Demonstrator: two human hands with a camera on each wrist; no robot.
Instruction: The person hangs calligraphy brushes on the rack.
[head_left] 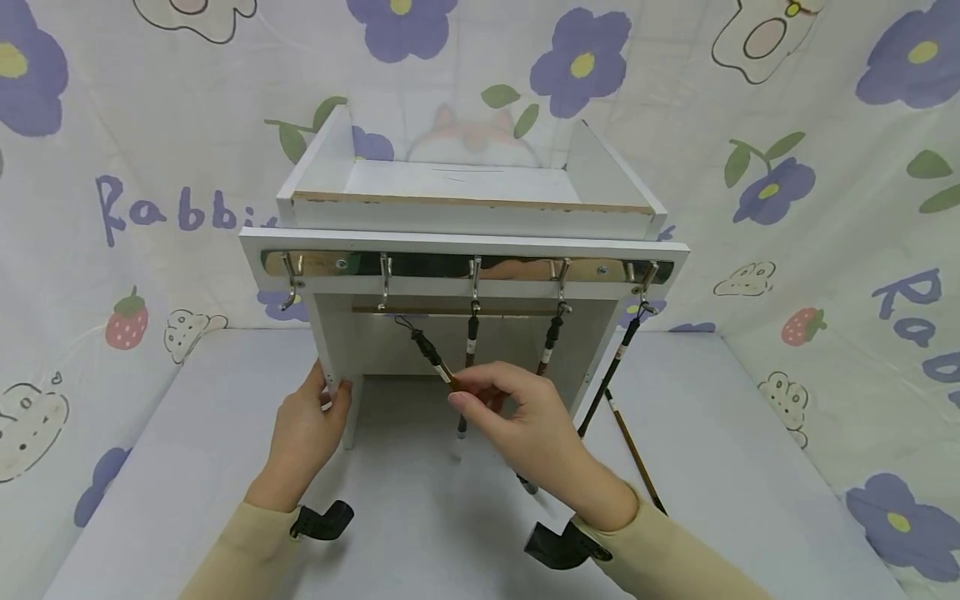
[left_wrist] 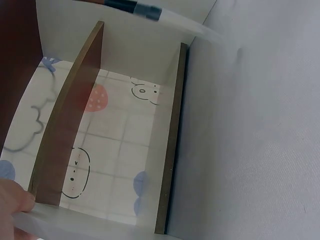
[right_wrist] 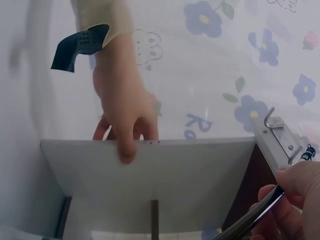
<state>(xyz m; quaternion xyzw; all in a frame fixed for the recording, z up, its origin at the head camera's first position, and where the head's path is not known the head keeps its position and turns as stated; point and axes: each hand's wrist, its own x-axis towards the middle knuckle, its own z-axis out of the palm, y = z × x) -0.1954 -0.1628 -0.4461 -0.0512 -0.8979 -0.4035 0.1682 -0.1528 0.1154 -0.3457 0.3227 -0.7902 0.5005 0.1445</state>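
In the head view the right hand [head_left: 536, 425] pinches a brush [head_left: 432, 357] between thumb and fingers, its cord loop near the second hook [head_left: 386, 282] from the left but seemingly apart from it. The left hand [head_left: 303, 429] grips the left side panel of the white shelf [head_left: 330, 342]; in the right wrist view this hand [right_wrist: 125, 107] has its thumb on one face of the panel. Three other brushes hang from hooks, one of them [head_left: 551, 333] on the fourth. The right hand [right_wrist: 295, 205] also shows at that view's lower right.
Another brush [head_left: 636, 454] lies on the white table [head_left: 750, 500] to the right of the shelf. An open white tray-like top [head_left: 465, 218] stands above the hook rail. The leftmost hook [head_left: 289, 282] holds nothing. Patterned cloth [head_left: 847, 250] surrounds the table.
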